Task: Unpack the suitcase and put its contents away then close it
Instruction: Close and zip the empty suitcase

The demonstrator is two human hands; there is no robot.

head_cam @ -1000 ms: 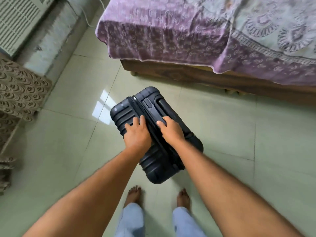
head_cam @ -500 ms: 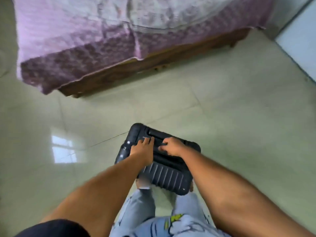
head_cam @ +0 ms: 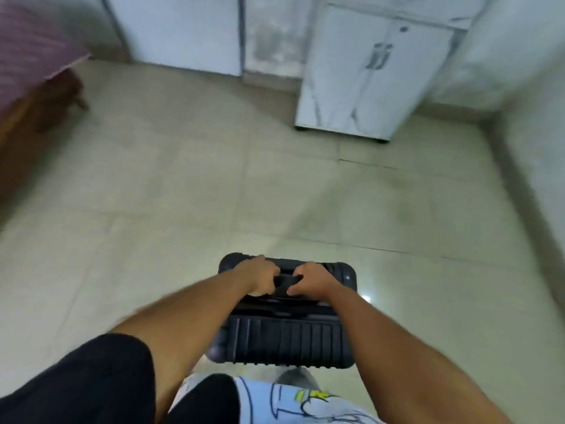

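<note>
Pale beige tiled floor [head_cam: 214, 185] fills most of frame, blurred. Far side: white marble-pattern cabinet [head_cam: 367, 87] with paired vertical handles, standing against the whitish back wall [head_cam: 275, 35], near the floor's far right corner. Far left edge: dark wooden bed frame [head_cam: 46, 99] under a purple patterned bedspread [head_cam: 27, 50], only a corner in view.

Dark navy ribbed hard-shell suitcase [head_cam: 287, 341] stands on the floor at the near middle, just in front of the person, shut, top face up toward camera, ribbed side panel facing the person. No brand or label readable on it; too blurred.

Both arms reach forward and down, forearms bare, converging on the suitcase top. Left hand [head_cam: 260, 278] has fingers curled round the black top handle [head_cam: 286, 281], knuckles up, gripping its left end. Right hand [head_cam: 312, 281] does likewise on the handle's right end, fingers wrapped, thumb tucked under. Hands just beside each other, a short stretch of handle showing between them.

Black short sleeve [head_cam: 91, 377] on the left arm at bottom left. Light blue printed trousers [head_cam: 290, 402] at bottom edge, cartoon print with yellow patch; lettering not legible.
</note>
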